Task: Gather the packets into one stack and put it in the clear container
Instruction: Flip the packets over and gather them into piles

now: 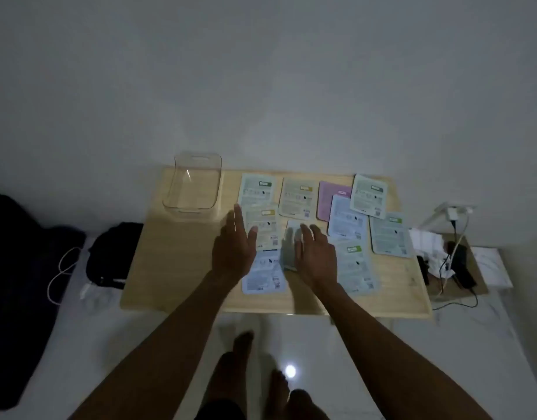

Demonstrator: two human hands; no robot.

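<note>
Pale packets lie scattered flat on the wooden worktop; clear container empty, far-left. Both hands, left and right, spread open, seemingly hovering. Best: slide neighbours together, square edges before lifting.

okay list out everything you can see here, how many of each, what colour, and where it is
Packets: about ten; pale green, beige, pale blue, one pink; spread flat and partly overlapping over the middle and right of the table.
Clear container: one, transparent, empty, far left corner of the table.
Table: one, light wood, low, against the wall.
Black bag: one, on the floor left of the table.
White cable: one, on the floor by the bag.
Wall charger: one, white, with cables, right of the table.
Dark bundle: one, far left; too dim to identify.
Left hand: open, over the left packets.
Right hand: open, over the middle packets.
Feet: two, bare, on the floor below.
</note>
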